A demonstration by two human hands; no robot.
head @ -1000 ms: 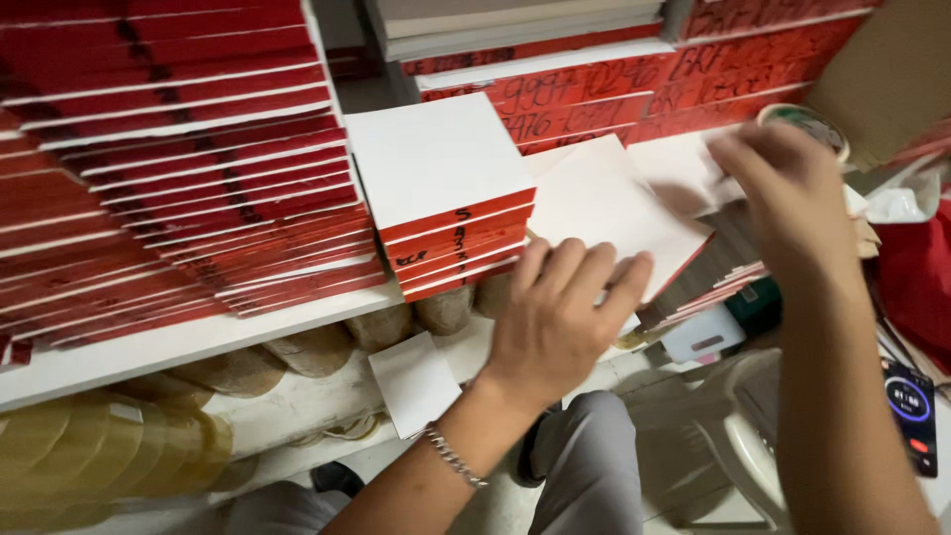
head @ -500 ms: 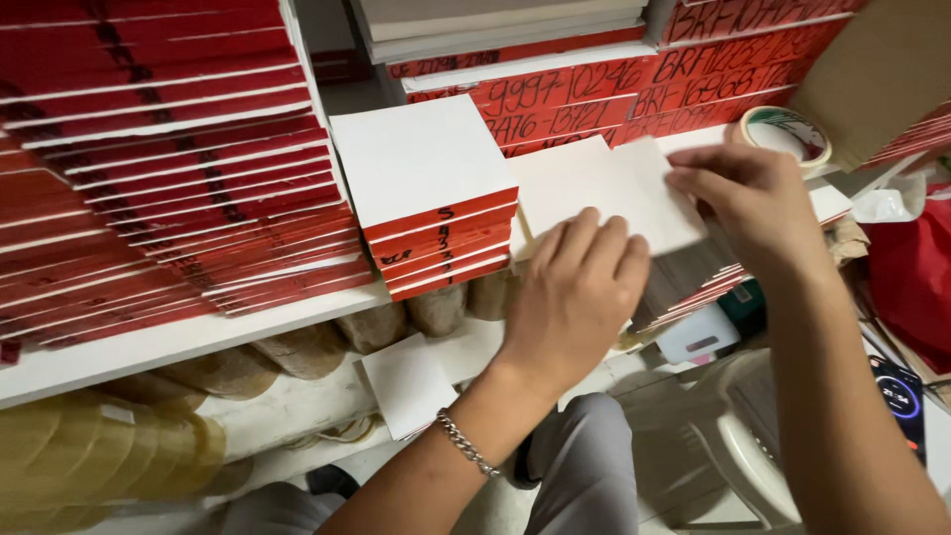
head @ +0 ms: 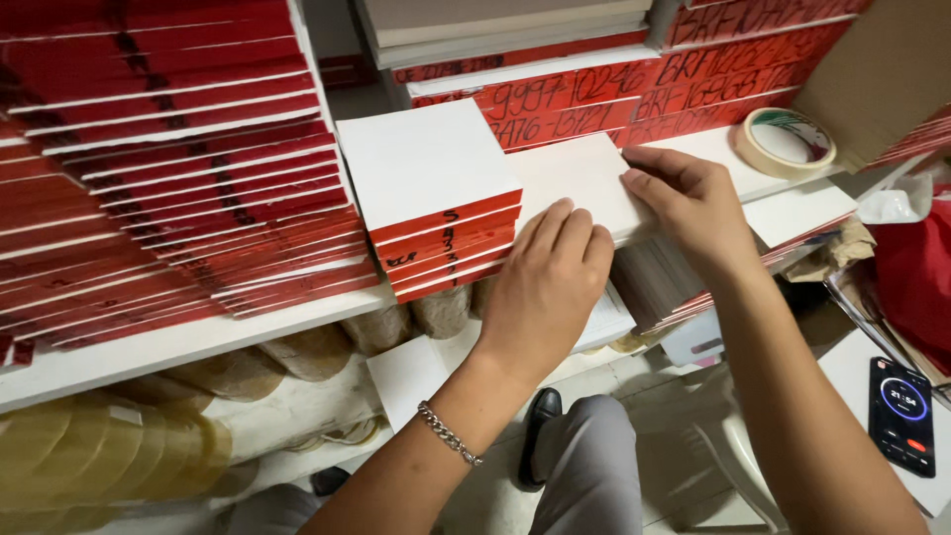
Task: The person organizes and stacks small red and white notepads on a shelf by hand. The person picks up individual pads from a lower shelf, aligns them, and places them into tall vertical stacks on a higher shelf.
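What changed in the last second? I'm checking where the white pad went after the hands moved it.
The right hand came down from near the tape roll and now presses the white pad flat on the pile next to the short red-edged stack. The pad went from tilted to level. The left hand stayed on its near edge. The stacks, tape roll and phone did not move.

Black phone screen (head: 901, 416) lower right, red-edged white packs (head: 436, 198) shelved
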